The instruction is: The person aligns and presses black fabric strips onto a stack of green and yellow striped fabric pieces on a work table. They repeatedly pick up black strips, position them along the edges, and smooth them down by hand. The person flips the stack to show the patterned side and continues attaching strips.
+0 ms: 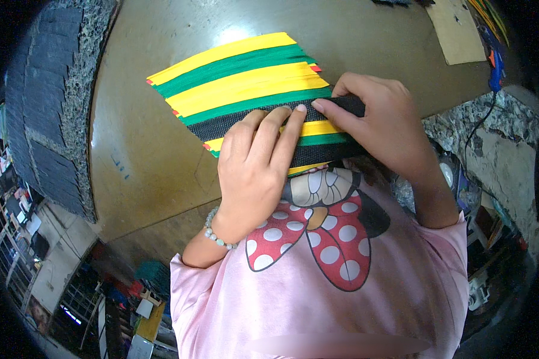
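Brown tabletop (150, 167), near edge: on my feed I see striped fabric (239, 78) beneath two hands. The left hand (254, 158) lies flat, gripping nothing; the right hand (382, 110) pinches its upper black band (215, 126). I judge it light and pliable, best held at the band's ends.

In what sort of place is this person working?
Probably a small workshop: yellow, green and black strips on a table, a corded blue tool, and stacked dark pieces at left.
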Tool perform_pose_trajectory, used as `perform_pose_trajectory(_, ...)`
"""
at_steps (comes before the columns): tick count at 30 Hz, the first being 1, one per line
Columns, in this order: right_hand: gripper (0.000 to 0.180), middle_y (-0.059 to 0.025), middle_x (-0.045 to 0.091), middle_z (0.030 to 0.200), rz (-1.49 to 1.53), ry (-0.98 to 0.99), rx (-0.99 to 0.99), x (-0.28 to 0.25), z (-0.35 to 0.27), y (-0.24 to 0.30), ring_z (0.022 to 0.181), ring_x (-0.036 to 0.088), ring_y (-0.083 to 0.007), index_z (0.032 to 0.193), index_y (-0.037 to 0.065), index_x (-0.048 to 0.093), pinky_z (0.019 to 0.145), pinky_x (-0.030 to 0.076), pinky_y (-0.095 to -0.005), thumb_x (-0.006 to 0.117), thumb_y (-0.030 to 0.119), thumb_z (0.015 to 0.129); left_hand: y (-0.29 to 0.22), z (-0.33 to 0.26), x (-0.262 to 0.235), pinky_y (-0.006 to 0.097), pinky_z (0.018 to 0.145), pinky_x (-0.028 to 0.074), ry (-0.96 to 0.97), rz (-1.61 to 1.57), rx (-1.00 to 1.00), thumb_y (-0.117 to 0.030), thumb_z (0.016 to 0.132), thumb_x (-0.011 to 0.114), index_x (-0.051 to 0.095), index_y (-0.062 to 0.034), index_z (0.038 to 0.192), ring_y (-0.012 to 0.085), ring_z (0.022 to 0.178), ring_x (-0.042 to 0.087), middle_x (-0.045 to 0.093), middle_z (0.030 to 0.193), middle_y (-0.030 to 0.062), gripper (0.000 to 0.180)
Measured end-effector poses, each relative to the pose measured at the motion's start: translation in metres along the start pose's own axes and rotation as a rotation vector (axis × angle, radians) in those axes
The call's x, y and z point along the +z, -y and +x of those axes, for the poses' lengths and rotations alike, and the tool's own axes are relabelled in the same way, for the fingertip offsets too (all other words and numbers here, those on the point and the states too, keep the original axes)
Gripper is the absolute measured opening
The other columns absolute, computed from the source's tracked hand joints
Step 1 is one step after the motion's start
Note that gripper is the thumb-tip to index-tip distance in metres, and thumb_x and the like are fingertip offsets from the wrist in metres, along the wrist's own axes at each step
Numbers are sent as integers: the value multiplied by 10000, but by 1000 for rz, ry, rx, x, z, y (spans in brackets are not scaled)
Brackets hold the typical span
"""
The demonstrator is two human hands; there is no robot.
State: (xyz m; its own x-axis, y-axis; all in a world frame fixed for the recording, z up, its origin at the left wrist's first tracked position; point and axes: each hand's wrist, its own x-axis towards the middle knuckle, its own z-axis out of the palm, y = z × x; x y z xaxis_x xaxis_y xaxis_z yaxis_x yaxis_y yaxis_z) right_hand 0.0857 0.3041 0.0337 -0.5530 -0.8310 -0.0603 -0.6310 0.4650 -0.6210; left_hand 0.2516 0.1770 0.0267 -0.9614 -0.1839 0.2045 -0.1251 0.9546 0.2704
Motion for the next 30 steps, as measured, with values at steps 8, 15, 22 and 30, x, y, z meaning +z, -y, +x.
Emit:
perform_pose_trajectory(8, 290, -167, 653, 741, 85, 69, 125, -14, -5, -9, 694, 651, -352, 809, 28, 656, 635, 491, -437, 716, 308, 855, -3, 0, 0, 324, 859, 470, 26, 42, -19, -134, 785, 588, 641, -98, 1239, 183, 1003, 581, 625, 1119, 15, 458)
perform_pose_trajectory(15, 284, -165, 654, 745, 105, 96, 143, -15, -6, -10, 701, 648, -357, 816, 36, 656, 652, 489, -446, 705, 313, 858, -8, 7, -5, 332, 754, 478, 25, 32, -45, -63, 792, 624, 641, -158, 1255, 213, 871, 565, 616, 982, 23, 473)
perform_pose_trajectory(22, 271, -136, 601, 647, 95, 22, 56, -10, -4, -11, 568, 572, -242, 807, 4, 645, 545, 429, -362, 726, 258, 860, -8, 7, -8, 324, 778, 460, 87, 63, -52, -94, 792, 606, 621, -176, 1285, 196, 888, 545, 597, 1011, 4, 500)
perform_pose_trajectory(30, 245, -135, 611, 990, -273, -149, -117, -5, -21, 8, 907, 615, -264, 1011, 3, 640, 735, 505, -374, 690, 132, 809, -8, 5, -4, 360, 867, 427, 93, 126, -17, -145, 817, 559, 603, -195, 1294, 211, 1001, 539, 570, 1062, 23, 482)
